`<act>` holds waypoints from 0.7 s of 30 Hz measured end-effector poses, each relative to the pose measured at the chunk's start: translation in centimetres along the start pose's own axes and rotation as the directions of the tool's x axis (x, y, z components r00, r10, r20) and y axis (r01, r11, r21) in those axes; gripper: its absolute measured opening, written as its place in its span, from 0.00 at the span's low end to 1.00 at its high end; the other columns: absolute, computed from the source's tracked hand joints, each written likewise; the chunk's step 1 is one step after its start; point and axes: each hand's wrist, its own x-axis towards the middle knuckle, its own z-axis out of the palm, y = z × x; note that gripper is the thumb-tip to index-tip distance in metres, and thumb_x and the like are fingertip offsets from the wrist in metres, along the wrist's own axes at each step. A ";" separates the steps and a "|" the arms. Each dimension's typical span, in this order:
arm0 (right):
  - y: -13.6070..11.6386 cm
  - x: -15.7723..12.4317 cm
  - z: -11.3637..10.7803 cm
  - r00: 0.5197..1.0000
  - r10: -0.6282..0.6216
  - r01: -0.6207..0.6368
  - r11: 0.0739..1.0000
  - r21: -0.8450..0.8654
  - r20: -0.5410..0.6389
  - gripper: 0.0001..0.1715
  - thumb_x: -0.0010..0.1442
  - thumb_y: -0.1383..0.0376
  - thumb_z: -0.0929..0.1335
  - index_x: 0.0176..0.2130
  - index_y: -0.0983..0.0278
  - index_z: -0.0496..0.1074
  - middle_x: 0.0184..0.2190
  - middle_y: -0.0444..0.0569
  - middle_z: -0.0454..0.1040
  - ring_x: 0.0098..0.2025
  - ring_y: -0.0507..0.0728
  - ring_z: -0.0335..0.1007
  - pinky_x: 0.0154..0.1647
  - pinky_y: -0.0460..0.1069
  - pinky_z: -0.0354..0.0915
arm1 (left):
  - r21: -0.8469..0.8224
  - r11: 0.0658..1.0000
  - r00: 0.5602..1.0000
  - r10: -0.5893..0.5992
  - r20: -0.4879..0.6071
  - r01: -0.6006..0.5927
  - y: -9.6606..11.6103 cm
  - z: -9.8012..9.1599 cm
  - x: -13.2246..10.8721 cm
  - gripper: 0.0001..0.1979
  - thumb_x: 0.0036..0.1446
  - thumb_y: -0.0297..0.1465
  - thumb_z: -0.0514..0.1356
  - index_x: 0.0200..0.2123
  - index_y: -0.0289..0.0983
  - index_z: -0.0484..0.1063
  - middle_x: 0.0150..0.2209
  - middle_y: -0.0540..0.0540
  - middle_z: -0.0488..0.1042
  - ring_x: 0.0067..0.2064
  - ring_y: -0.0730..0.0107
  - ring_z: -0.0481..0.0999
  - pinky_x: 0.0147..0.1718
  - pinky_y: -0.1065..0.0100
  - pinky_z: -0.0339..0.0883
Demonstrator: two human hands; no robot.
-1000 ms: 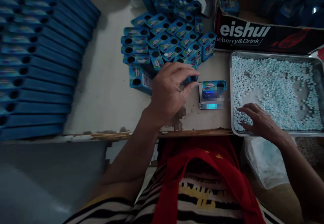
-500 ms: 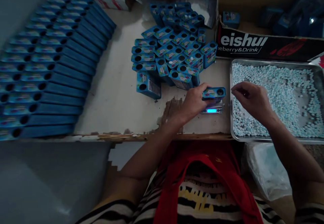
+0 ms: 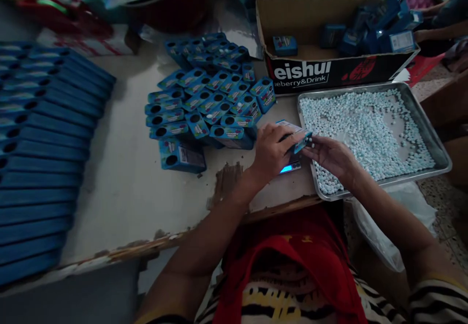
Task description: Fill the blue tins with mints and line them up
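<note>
My left hand (image 3: 270, 151) is wrapped round a small blue candy box (image 3: 302, 142), tipped on its side with its holed end toward the right. A few pale candies (image 3: 311, 143) show at that end, beside the fingers of my right hand (image 3: 331, 157). That hand is held out, palm turned up and fingers extended, close against the box. Beneath the box is a small digital scale (image 3: 291, 168) with a lit blue display, partly covered by my left hand and the box. Pale blue and white candies (image 3: 365, 133) are spread over a metal tray (image 3: 444, 160) on the right.
Several upright blue boxes (image 3: 204, 99) cluster left of my hands. Long rows of more blue boxes (image 3: 47, 168) fill the far left. Behind the tray stands a cardboard carton (image 3: 336, 77) with loose blue boxes inside. The worn table edge (image 3: 146, 251) runs in front of me.
The blue box has come off the scale and tilted over to the right. My right hand has turned palm up and moved to the box's end. The camera view has also shifted.
</note>
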 end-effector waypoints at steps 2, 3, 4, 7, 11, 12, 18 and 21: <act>-0.2 0.1 -0.2 0.999 -0.009 0.011 0.999 -0.047 0.033 0.02 0.66 0.69 0.76 0.41 0.64 0.82 0.42 0.53 0.89 0.44 0.57 0.89 0.61 0.51 0.84 | -0.064 0.994 0.995 -0.088 -0.041 0.085 0.0 0.1 -0.5 0.14 0.70 0.32 0.70 0.57 0.47 0.86 0.50 0.41 0.85 0.52 0.51 0.81 0.58 0.50 0.74; -0.4 0.1 -0.5 0.998 -0.020 0.024 0.996 -0.081 0.051 0.05 0.64 0.70 0.77 0.42 0.64 0.83 0.43 0.53 0.89 0.45 0.57 0.89 0.60 0.51 0.84 | -0.126 0.983 0.987 -0.142 -0.069 0.133 0.0 0.0 -0.6 0.14 0.68 0.32 0.71 0.56 0.45 0.86 0.49 0.42 0.85 0.51 0.53 0.82 0.57 0.52 0.75; -0.7 0.0 -0.8 0.997 -0.037 0.044 0.992 -0.120 0.063 0.08 0.62 0.70 0.79 0.44 0.65 0.85 0.44 0.54 0.90 0.45 0.57 0.90 0.59 0.50 0.85 | -0.208 0.960 0.973 -0.211 -0.093 0.189 0.1 0.0 -0.7 0.14 0.67 0.31 0.73 0.54 0.44 0.86 0.49 0.43 0.85 0.51 0.54 0.82 0.57 0.54 0.76; -2.2 -0.5 -1.8 0.991 -0.133 0.136 0.959 -0.248 0.028 0.17 0.58 0.65 0.83 0.47 0.66 0.87 0.43 0.55 0.90 0.43 0.58 0.91 0.52 0.49 0.86 | -0.509 0.774 0.879 -0.472 -0.065 0.377 0.4 0.0 -0.8 0.20 0.59 0.32 0.78 0.54 0.41 0.83 0.49 0.45 0.84 0.49 0.58 0.84 0.53 0.60 0.79; -4.2 -1.9 -1.3 0.933 -0.359 0.329 0.876 -0.352 -0.021 0.19 0.58 0.57 0.84 0.47 0.60 0.86 0.44 0.52 0.91 0.47 0.60 0.91 0.58 0.55 0.85 | -0.698 0.472 0.742 -0.657 0.129 0.539 0.4 0.1 -0.8 0.28 0.49 0.32 0.83 0.52 0.41 0.81 0.45 0.48 0.84 0.45 0.61 0.85 0.48 0.64 0.80; -4.4 -2.3 -0.6 0.898 -0.441 0.406 0.826 -0.392 0.002 0.17 0.62 0.56 0.83 0.48 0.58 0.86 0.46 0.51 0.91 0.49 0.61 0.91 0.61 0.58 0.84 | -0.702 0.438 0.727 -0.666 0.165 0.561 0.5 0.0 -0.7 0.28 0.47 0.31 0.83 0.51 0.40 0.81 0.43 0.49 0.84 0.45 0.61 0.85 0.48 0.65 0.80; -2.1 -2.2 3.3 0.668 -0.576 0.609 0.061 -0.791 0.470 0.19 0.78 0.62 0.66 0.57 0.54 0.86 0.60 0.51 0.89 0.66 0.66 0.84 0.78 0.69 0.69 | -0.698 0.394 0.725 -0.637 0.262 0.598 1.5 -1.2 -0.2 0.27 0.44 0.32 0.83 0.48 0.40 0.82 0.41 0.49 0.85 0.43 0.60 0.85 0.45 0.65 0.80; -0.9 -1.4 3.5 0.691 -0.502 0.577 -0.050 -0.815 0.520 0.26 0.77 0.64 0.64 0.66 0.55 0.83 0.66 0.51 0.85 0.75 0.68 0.76 0.83 0.72 0.60 | -0.703 0.392 0.730 -0.631 0.264 0.593 2.0 -1.9 0.0 0.27 0.44 0.33 0.83 0.48 0.40 0.83 0.42 0.49 0.85 0.43 0.60 0.85 0.44 0.65 0.80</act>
